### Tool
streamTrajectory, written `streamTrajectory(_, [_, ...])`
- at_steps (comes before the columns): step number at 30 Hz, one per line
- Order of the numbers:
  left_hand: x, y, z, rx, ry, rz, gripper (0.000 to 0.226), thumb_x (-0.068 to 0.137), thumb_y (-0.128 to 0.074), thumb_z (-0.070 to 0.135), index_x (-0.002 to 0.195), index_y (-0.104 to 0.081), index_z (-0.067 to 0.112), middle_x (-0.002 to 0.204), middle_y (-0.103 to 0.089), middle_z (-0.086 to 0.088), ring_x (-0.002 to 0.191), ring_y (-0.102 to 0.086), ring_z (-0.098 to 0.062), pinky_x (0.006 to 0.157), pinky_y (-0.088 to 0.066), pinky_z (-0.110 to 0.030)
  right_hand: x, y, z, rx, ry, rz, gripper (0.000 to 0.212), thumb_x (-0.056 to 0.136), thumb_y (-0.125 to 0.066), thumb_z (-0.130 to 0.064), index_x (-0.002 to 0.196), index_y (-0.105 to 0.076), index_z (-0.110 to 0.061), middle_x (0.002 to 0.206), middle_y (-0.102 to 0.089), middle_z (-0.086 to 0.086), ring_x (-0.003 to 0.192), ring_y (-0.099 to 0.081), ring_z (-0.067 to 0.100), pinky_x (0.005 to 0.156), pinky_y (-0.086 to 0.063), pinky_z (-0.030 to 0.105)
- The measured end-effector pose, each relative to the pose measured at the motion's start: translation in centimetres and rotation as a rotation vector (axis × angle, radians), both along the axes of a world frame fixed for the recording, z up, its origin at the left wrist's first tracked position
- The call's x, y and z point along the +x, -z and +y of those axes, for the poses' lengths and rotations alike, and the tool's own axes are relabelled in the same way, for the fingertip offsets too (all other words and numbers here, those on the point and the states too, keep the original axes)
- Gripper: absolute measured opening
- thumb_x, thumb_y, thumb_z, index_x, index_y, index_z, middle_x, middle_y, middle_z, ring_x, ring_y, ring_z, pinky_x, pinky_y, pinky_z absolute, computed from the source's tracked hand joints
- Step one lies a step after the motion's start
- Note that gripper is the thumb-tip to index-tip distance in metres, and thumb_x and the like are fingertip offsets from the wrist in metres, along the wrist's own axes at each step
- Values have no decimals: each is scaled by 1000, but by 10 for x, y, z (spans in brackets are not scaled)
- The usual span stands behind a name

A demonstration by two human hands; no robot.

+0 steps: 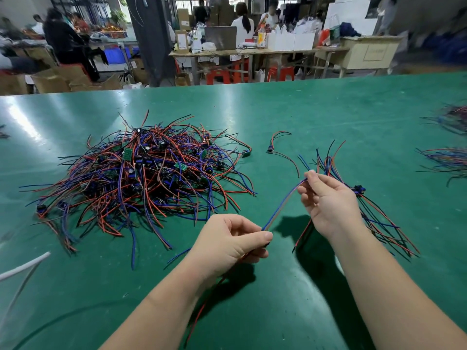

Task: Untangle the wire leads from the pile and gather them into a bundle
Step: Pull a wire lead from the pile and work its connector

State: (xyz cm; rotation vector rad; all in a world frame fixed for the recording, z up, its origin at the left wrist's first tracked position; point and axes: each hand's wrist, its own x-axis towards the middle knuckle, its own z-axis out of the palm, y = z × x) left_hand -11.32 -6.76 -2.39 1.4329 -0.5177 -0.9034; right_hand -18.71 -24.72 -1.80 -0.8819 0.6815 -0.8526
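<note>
Slowly is how I'd do this. Seen from my head, my left hand has its fingers curled, the thumb pinching the near end of a blue lead. My right hand pinches the far end and is also wrapped round the bundle, which fans out behind those fingers. I'd draw the lead straight between both pinches, then lay it along the bundle without slackening my right grip. It runs in a gentle curve between my fingertips, with red and black tails hanging below my left fingers. The pile, a red, blue and black tangle dotted with small green boards, sits beyond my left fingers on the table.
</note>
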Motion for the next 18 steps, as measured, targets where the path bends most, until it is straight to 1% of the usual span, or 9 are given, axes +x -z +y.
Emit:
streamTrajectory(3, [3, 1, -1, -56, -116, 15, 16, 72, -77, 7, 78, -63, 3, 61, -68, -7, 55, -68, -17, 50, -53, -21, 8, -1, 12, -29, -69, 44, 12, 98, -49, -14, 93, -59, -9, 73, -62, 10, 52, -65, 15, 48, -52, 19])
streamTrajectory(5, [8, 2, -2, -105, -216, 32, 19, 69, -76, 10, 79, -61, 3, 60, -68, -6, 53, -67, -15, 49, -53, -20, 10, -2, 25, -97, -216, 120, 9, 95, -54, -16, 101, -53, -10, 82, -60, 13, 52, -64, 18, 47, -52, 22])
streamTrajectory(7, [11, 5, -3, -134, -278, 34, 22, 66, -75, 15, 78, -61, 3, 61, -68, -8, 52, -66, -15, 49, -54, -21, 11, 2, 39, -264, -448, 171, 19, 87, -64, -13, 103, -54, -10, 80, -62, 11, 53, -62, 18, 49, -51, 23])
streamTrajectory(9, [13, 9, -3, -121, -277, -8, 17, 73, -73, 14, 78, -63, 2, 64, -70, -11, 55, -67, -16, 52, -55, -23, 10, 5, 51, -515, -586, 234, 14, 79, -74, -9, 88, -64, -10, 72, -65, 6, 55, -60, 17, 54, -51, 26])
streamTrajectory(11, [15, 11, -3, -92, -259, -78, 7, 84, -67, 8, 79, -66, 4, 67, -71, -10, 59, -68, -17, 55, -56, -24, 9, 5, 54, -704, -555, 314, 11, 74, -79, -10, 73, -68, -10, 64, -67, 4, 57, -58, 17, 59, -48, 32])
streamTrajectory(14, [19, 11, -1, -70, -189, -204, 15, 89, -63, 4, 86, -73, 15, 72, -72, -3, 66, -67, -12, 59, -55, -23, 10, 3, 46, -755, -393, 385, 11, 74, -76, -6, 67, -70, -12, 63, -68, 11, 60, -56, 18, 64, -50, 40])
streamTrajectory(16, [21, 11, 2, -8, -205, -435, 18, 87, -65, 6, 88, -74, 22, 77, -72, 4, 70, -64, -7, 64, -52, -21, 10, 4, 38, -861, -236, 494, 13, 74, -73, -6, 66, -71, -16, 62, -69, 4, 57, -57, 8, 64, -50, 29])
streamTrajectory(17, [23, 11, 3, 47, -253, -611, 18, 85, -67, 8, 88, -74, 24, 82, -71, 7, 75, -62, -5, 70, -49, -20, 9, 4, 33, -950, -150, 577, 12, 74, -71, -8, 67, -71, -17, 61, -68, -1, 56, -57, 3, 64, -48, 21])
streamTrajectory(18, [25, 12, 5, 107, -325, -799, 18, 82, -68, 10, 89, -74, 26, 90, -67, 10, 84, -59, -4, 76, -45, -21, 7, 3, 27, -1040, -75, 674, 10, 75, -69, -9, 69, -72, -16, 64, -69, -3, 59, -59, 3, 66, -48, 18])
